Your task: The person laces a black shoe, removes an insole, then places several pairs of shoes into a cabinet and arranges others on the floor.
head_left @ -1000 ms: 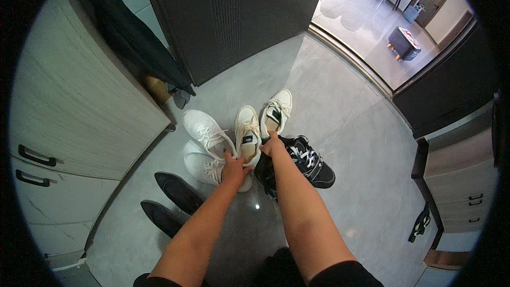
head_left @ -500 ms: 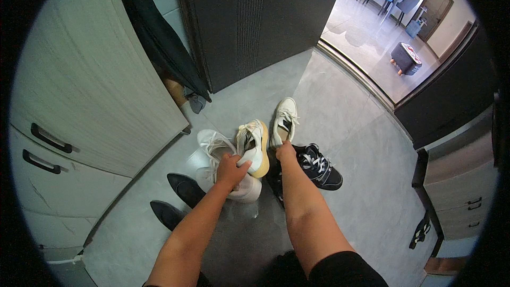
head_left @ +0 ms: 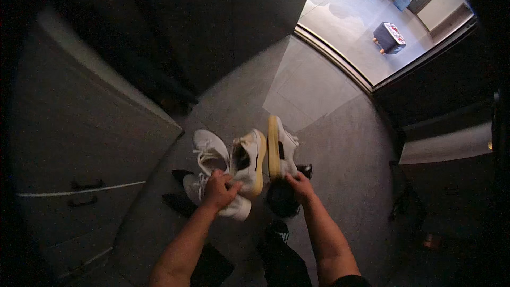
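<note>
Over the floor, my left hand (head_left: 219,190) is closed, its thumb at the heel of a white sneaker with a yellow sole (head_left: 254,172). Two plain white lace-up shoes (head_left: 208,149) sit just left of that sneaker, partly behind the same hand; whether it also touches them I cannot tell. My right hand (head_left: 300,185) grips the heel of the matching yellow-soled sneaker (head_left: 286,151), which is tipped with its sole facing left. Beneath the right hand are dark shoes (head_left: 282,199), partly hidden and hard to make out in the dim light.
Black pointed shoes (head_left: 178,204) lie left of the white ones, beside a drawer cabinet (head_left: 79,154). A dark door panel (head_left: 239,16) stands ahead. At the upper right, a threshold (head_left: 334,56) leads to a bright room with a small stool (head_left: 390,38) and chairs.
The light has dimmed strongly. The right-hand sneaker has tipped onto its side, its sole turned left. My right hand has moved slightly right and down, my left slightly down. The view has shifted.
</note>
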### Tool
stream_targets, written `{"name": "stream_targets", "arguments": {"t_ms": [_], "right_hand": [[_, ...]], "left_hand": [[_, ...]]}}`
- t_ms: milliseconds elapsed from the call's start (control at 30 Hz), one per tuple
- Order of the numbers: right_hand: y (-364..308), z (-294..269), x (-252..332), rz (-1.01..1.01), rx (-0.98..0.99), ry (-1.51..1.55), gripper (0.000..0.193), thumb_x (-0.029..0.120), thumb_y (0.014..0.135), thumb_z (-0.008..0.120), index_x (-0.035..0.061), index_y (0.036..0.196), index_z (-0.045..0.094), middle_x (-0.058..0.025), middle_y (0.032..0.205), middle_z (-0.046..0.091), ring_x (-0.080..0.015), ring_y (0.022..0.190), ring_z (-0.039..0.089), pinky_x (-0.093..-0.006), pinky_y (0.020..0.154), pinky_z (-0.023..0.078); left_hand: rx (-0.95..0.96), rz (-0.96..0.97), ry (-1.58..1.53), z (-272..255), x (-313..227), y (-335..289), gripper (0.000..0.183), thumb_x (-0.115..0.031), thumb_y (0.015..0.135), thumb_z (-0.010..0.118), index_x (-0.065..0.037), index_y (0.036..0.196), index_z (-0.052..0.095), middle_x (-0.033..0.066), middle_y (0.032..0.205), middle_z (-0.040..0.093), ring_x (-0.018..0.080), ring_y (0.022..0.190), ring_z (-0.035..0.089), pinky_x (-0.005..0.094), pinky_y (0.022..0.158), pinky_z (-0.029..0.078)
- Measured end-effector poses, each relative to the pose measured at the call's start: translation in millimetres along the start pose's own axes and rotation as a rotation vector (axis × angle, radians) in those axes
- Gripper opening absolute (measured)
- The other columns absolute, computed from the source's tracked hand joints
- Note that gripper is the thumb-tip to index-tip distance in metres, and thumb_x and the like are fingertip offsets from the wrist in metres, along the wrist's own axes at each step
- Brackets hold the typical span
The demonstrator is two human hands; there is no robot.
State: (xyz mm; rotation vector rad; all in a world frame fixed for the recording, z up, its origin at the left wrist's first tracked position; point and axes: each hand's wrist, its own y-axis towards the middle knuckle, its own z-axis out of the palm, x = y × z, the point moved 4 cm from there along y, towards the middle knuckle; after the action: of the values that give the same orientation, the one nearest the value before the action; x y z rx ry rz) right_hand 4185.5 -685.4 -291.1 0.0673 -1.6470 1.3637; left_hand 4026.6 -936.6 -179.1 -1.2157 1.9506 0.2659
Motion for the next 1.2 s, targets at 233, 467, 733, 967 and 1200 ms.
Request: {"name": "stream_targets", "arguments": {"t_ms": [233, 467, 733, 967, 1200], "right_hand": [[-146.5, -82.3, 95.0, 0.160, -0.085, -0.205, 0.037, 0.029, 0.088, 0.062, 0.0044, 0.115, 0.055, -0.0042, 0.098, 0.061, -0.0166, 0.086, 0.056, -0.0327, 0.074, 0.047], [-187.6, -176.2, 156.0, -0.207, -0.110, 0.067, 0.035, 0.024, 0.086, 0.066, 0.0044, 0.113, 0.058, -0.0034, 0.097, 0.062, -0.0138, 0.081, 0.054, -0.0305, 0.071, 0.045], [-214.6, -213.4, 320.8, -0.022, -0.129, 0.137, 0.033, 0.021, 0.086, 0.065, 0.0018, 0.113, 0.059, -0.0061, 0.103, 0.063, -0.0160, 0.092, 0.058, -0.0325, 0.083, 0.045], [-182.5, -254.1, 547.2, -0.036, -0.150, 0.110, 0.031, 0.022, 0.086, 0.066, -0.0001, 0.108, 0.062, -0.0054, 0.100, 0.064, -0.0154, 0.090, 0.059, -0.0297, 0.082, 0.046], [-56.0, -315.6, 722.9, -0.381, -0.184, 0.052, 0.028, 0.024, 0.088, 0.061, 0.0001, 0.104, 0.061, -0.0056, 0.097, 0.063, -0.0148, 0.087, 0.057, -0.0300, 0.079, 0.045]], "left_hand": [[0.136, 0.139, 0.142, -75.7, -132.1, -39.5, 0.043, -0.039, 0.068, 0.074, -0.001, 0.087, 0.067, 0.0186, 0.094, 0.056, 0.0337, 0.087, 0.057, 0.0418, 0.074, 0.048], [0.212, -0.069, 0.021, -97.5, -272.5, -19.1, 0.045, -0.043, 0.069, 0.073, 0.001, 0.078, 0.065, 0.0146, 0.081, 0.051, 0.0273, 0.078, 0.054, 0.0362, 0.066, 0.044], [0.241, -0.067, -0.042, -135.2, -396.8, 48.9, 0.047, -0.044, 0.070, 0.073, 0.002, 0.080, 0.065, 0.0143, 0.082, 0.050, 0.0259, 0.074, 0.053, 0.0364, 0.065, 0.045], [0.290, 0.057, -0.033, -116.8, -514.3, 229.7, 0.055, -0.048, 0.068, 0.075, 0.005, 0.074, 0.057, 0.0151, 0.080, 0.051, 0.0269, 0.073, 0.053, 0.0375, 0.068, 0.044], [0.328, 0.183, -0.195, -102.6, -697.6, 460.3, 0.045, -0.037, 0.070, 0.076, 0.002, 0.072, 0.054, 0.0065, 0.080, 0.048, 0.0173, 0.073, 0.050, 0.0303, 0.063, 0.043]]}}
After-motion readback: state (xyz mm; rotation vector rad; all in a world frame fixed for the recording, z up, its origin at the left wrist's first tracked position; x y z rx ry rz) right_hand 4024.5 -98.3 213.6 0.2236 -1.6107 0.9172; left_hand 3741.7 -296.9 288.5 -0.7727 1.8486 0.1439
